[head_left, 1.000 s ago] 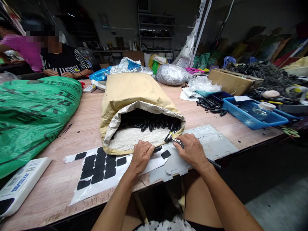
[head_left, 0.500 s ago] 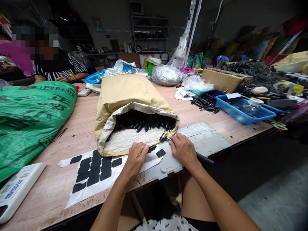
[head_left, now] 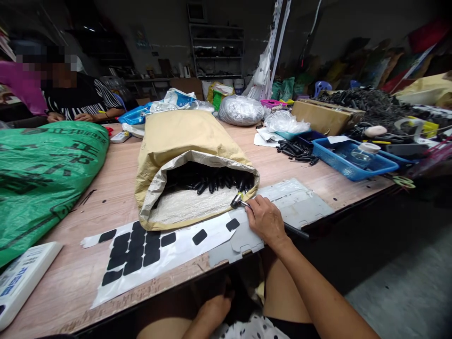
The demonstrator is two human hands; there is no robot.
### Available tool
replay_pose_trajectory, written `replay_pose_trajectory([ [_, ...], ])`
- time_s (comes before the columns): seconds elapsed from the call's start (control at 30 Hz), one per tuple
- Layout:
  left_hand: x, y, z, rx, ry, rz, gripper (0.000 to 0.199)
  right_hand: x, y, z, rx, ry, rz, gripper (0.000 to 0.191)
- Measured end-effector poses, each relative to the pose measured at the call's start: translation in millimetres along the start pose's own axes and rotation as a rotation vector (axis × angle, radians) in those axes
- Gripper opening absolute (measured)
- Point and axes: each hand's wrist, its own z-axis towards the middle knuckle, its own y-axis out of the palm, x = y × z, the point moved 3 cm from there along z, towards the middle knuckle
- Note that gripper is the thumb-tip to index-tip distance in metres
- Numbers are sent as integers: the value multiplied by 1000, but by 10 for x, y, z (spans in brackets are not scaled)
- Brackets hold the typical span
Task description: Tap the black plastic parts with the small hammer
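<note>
My right hand (head_left: 266, 219) is closed around a small hammer (head_left: 237, 201) at the table's front edge. The hammer's metal head points left, near the mouth of an open paper sack (head_left: 197, 136), and its black handle sticks out to the right behind my hand. Inside the sack lie several slim black pieces (head_left: 212, 182). My left hand (head_left: 216, 307) hangs below the table edge near my lap; its fingers are in shadow, and whether they hold anything is unclear. A white backing sheet (head_left: 185, 252) with black rounded-square stickers (head_left: 135, 245) lies partly beneath the sack's lip.
A green sack (head_left: 52, 174) and a white scale (head_left: 28, 282) occupy the left side. Grey board (head_left: 296, 202) lies to the right, with black pieces (head_left: 296, 151) and a blue basket (head_left: 353, 165) beyond. A co-worker (head_left: 81, 99) sits across the table.
My left hand has left the sheet and dropped below the table edge, uncovering a black sticker there. My right hand keeps the hammer in nearly the same place. The view has shifted slightly.
</note>
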Motion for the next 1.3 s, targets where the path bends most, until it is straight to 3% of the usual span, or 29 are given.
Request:
replay_pose_trajectory([
  [0.07, 42, -29, -35, -6, -2, 53, 42, 0, 1, -2, -2, -2, 0, 15],
  [0.13, 239, -179, -210, -82, 56, 88, 39, -3, 2, -2, -1, -4, -4, 15],
  [0.23, 731, -603, -530, -278, 316, 76, 23, -11, 6, -1, -2, -1, -18, 15],
  [0.3, 1037, -996, -594, -382, 444, -103, 25, -15, 8, -1, -3, 4, -28, 15],
  [0.33, 1150, -1234, -535, -302, 485, -154, 28, -16, 9, -1, -3, 5, -30, 15],
  [0.4, 1261, -1765, -273, 157, 515, -137, 29, -13, 8, 0, -3, 4, -24, 15],
  [0.47, 1218, -2217, 69, 630, 338, -30, 27, -7, 5, 2, -5, 2, -11, 15],
  [0.5, 1176, -2381, 236, 794, 232, 52, 26, -3, 3, 3, -7, 0, -5, 15],
  [0.57, 1107, -2577, 535, 902, 142, 107, 25, 3, -2, 7, -11, -3, 4, 15],
  [0.63, 1064, -2651, 724, 892, 123, 134, 22, 6, -6, 10, -13, -3, 7, 14],
  [0.73, 1026, -2631, 767, 839, 104, 166, 20, 7, -7, 10, -9, -2, 8, 13],
  [0.87, 964, -2493, 583, 722, 75, 185, 28, 6, 2, 5, 3, 0, 3, 14],
  [1.03, 881, -2324, 348, 519, 174, 222, 34, 8, 11, 0, 13, 3, 1, 14],
  [1.13, 838, -2324, 267, 540, 198, 349, 40, 5, 11, -3, 16, -2, 4, 14],
  [1.3, 874, -2372, 252, 639, 328, 522, 29, 6, 9, -4, 18, 6, 17, 14],
])
